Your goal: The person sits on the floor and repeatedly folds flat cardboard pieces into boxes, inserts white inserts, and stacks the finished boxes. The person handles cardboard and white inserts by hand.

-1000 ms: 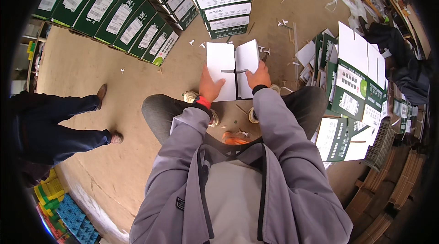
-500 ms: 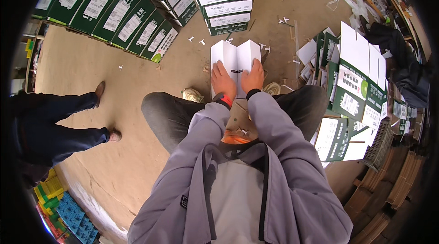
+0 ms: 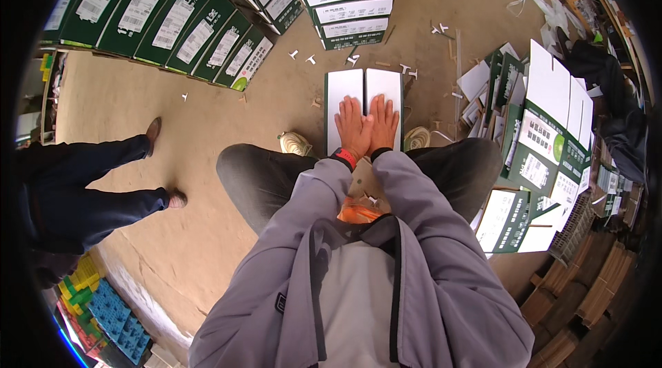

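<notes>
A cardboard box (image 3: 345, 84) stands on the floor between my feet, its two white top flaps lying nearly flat with a dark narrow gap down the middle. My left hand (image 3: 353, 127) rests palm down on the left flap, fingers stretched out. On the right flap lies my right hand (image 3: 383, 123), also flat with fingers spread, its thumb side meeting the left hand. Neither hand holds anything. An orange thing (image 3: 360, 210), partly hidden by my jacket, is below the box, close to my body.
Stacked green-and-white cartons (image 3: 355, 13) stand beyond the box, with a row of them (image 3: 148, 6) at far left. Flattened cartons (image 3: 545, 134) are piled to my right. Small white T-shaped pieces (image 3: 310, 60) litter the floor. A person in dark trousers (image 3: 117, 154) is at left.
The box's white flaps were tilted up in a V with a black strip between them; now they are pressed down nearly level. Both hands have come together over the middle.
</notes>
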The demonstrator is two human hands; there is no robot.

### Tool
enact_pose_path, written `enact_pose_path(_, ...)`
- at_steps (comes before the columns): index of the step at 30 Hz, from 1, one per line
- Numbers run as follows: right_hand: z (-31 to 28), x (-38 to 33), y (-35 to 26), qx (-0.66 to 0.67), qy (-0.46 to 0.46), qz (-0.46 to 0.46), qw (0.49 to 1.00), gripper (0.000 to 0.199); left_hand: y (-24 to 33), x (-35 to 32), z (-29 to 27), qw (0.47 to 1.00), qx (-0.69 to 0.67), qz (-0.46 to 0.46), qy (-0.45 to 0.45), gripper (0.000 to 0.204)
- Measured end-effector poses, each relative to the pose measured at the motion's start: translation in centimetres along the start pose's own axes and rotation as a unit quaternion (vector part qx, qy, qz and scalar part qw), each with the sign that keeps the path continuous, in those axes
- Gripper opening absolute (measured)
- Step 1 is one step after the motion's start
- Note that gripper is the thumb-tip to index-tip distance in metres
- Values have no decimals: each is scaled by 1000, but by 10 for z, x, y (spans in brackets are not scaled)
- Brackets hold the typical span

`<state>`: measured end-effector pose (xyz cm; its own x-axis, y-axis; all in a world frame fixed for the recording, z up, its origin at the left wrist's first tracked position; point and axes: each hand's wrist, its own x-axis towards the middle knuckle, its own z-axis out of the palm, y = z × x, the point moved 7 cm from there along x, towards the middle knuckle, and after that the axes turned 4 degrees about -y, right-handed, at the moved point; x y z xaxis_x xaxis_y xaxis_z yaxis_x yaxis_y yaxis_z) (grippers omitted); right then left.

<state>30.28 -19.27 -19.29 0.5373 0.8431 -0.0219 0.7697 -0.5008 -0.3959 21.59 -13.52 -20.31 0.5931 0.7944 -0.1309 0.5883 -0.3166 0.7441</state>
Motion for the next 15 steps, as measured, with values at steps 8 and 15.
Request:
enact_pose_path(8,-33,25,49,4,-18,65,998,72,-40,21,-57,969,176,-37,172,62)
enact_pose_path(15,-41,29,82,793,41,103,600,64,-85,9,-80,748,-642,-97,136,69)
